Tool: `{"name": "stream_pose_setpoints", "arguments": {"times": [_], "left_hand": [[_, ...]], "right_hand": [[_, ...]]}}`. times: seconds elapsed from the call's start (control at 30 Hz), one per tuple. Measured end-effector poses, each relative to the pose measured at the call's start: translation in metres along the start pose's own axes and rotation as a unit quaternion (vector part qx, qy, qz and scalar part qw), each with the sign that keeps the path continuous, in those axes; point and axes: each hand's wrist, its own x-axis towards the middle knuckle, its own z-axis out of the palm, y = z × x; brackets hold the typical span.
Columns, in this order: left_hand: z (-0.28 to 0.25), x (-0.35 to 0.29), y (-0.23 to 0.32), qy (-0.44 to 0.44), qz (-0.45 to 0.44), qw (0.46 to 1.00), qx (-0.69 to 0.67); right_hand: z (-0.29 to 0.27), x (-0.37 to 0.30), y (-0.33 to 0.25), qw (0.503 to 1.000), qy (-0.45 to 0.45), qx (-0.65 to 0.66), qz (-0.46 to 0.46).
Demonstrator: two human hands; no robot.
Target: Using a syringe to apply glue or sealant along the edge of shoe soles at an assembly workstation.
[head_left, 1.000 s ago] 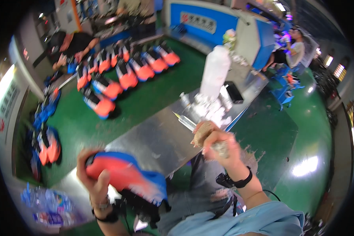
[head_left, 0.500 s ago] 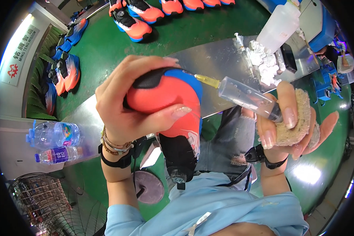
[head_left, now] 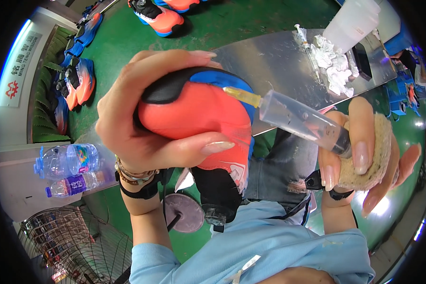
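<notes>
An orange-red sneaker [head_left: 199, 118] with black and blue parts is gripped in my left hand [head_left: 128, 123], fingers wrapped over its top edge and the thumb across its orange side. My right hand [head_left: 364, 151] pinches a clear syringe [head_left: 303, 120] with a yellow-based needle tip. That tip lies against the sneaker, near where orange meets blue. Dark stuff shows at the syringe's hand end. The same right hand also keeps a beige sponge [head_left: 376, 156] pressed in its palm, with the outer fingers partly stretched out.
On the metal tabletop [head_left: 270, 57] are crumpled white tissues [head_left: 333, 66], another syringe [head_left: 307, 47] and a white plastic bottle [head_left: 352, 23]. More sneakers [head_left: 158, 19] stand on the green surface beyond. Two plastic bottles [head_left: 73, 184] lie at left, above a wire fan guard [head_left: 75, 236].
The sneaker and both hands have come closer, and the shoe has tilted slightly. The needle tip has shifted from the shoe's blue edge to the orange side. The whole view has moved a little.
</notes>
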Motion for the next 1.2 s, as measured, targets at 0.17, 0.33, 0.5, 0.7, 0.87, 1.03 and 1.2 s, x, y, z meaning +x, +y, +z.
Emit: {"name": "stream_pose_setpoints", "arguments": {"times": [0.17,0.33,0.5,0.7,0.87,1.03,1.2], "left_hand": [[0.009,-0.006,-0.007,0.081,-0.110,0.990,-0.020],[0.015,-0.010,-0.022,0.179,-0.065,0.981,0.044],[0.011,-0.020,-0.041,0.146,-0.047,0.987,0.050],[-0.003,-0.028,-0.054,0.180,-0.065,0.980,0.061],[0.001,-0.031,-0.058,0.228,-0.161,0.957,0.084],[-0.006,-0.041,-0.082,0.212,-0.189,0.956,0.080],[-0.012,-0.056,-0.109,0.241,-0.219,0.939,0.107]], "right_hand": [[-0.008,-0.007,0.012,0.999,-0.010,-0.034,-0.002],[0.003,-0.015,0.033,0.994,0.108,-0.019,-0.001],[-0.008,-0.026,0.058,0.991,0.129,0.012,-0.024],[-0.011,-0.037,0.075,0.988,0.148,0.033,-0.043],[-0.013,-0.048,0.076,0.986,0.164,0.031,0.029],[-0.011,-0.063,0.069,0.971,0.195,-0.001,0.139],[-0.017,-0.085,0.061,0.966,0.182,0.008,0.182]]}}
